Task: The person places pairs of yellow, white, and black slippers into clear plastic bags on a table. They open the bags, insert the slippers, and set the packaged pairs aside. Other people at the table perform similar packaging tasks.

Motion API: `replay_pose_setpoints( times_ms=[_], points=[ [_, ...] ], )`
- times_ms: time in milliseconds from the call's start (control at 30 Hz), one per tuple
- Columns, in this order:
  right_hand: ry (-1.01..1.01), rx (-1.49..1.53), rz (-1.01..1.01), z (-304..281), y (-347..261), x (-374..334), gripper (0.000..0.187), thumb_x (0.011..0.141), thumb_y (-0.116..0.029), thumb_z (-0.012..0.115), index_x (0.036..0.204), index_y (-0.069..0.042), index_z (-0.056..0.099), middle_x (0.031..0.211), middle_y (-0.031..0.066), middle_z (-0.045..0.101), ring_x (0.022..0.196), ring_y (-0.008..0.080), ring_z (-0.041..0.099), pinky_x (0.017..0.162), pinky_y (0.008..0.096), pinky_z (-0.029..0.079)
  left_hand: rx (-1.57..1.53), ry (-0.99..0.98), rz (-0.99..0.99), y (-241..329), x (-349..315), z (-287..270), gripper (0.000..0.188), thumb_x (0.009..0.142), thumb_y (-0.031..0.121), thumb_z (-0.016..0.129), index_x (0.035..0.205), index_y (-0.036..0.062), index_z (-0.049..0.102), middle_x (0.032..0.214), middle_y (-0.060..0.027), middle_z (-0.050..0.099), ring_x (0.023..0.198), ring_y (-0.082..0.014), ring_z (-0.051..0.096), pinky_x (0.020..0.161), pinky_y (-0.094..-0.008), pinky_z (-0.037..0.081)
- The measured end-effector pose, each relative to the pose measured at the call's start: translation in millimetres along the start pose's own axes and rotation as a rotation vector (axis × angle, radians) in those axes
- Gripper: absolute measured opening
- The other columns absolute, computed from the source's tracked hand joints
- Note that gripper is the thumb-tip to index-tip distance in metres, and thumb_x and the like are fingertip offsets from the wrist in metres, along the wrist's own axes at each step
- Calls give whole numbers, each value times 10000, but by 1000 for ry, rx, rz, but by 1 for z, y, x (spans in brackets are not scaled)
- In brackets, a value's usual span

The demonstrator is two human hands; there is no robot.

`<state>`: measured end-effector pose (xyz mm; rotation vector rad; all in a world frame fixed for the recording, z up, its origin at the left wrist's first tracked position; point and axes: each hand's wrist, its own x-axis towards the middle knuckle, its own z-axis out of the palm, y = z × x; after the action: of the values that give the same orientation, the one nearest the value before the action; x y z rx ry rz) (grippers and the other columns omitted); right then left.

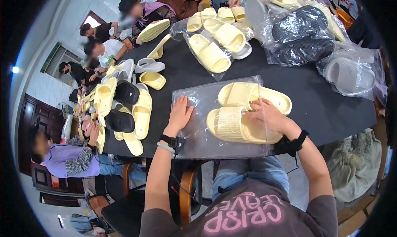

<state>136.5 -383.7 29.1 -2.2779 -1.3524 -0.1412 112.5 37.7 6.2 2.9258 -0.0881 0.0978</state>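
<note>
A pair of pale yellow slippers lies side by side in front of me, toes to the left. Their toe halves are inside a clear plastic bag, and the heels stick out past its right edge. My right hand is on the pair, its bent fingers gripping at the foot openings of both slippers. Stretched out flat, my left hand presses on the left part of the bag with nothing held in it.
On the black table, loose yellow, grey and black slippers pile up at left. Bagged yellow slippers lie at the far side, bagged black slippers and bagged grey slippers at far right. Several people sit at left; one person handles slippers.
</note>
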Motion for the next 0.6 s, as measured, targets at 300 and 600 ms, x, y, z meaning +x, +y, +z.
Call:
replay_pose_setpoints(
  times_ms=[300,600],
  points=[
    [34,6,150,-12,-16,-22,365,907,-168,594,1267,-149,652,1191,126,629,1247,335,520,1128,493,304,103,-207,-144,0,6,2,886,960,650,408,1581,70,155,1640,-216,105,1528,-346,77,1219,-522,70],
    [651,-64,782,-83,-28,-138,288,983,-84,532,1230,10,644,1222,174,584,1155,318,559,994,333,419,78,-177,-149,2,-1,-4,964,916,710,437,1582,71,157,1642,-213,100,1531,-333,69,1221,-512,53]
  ],
)
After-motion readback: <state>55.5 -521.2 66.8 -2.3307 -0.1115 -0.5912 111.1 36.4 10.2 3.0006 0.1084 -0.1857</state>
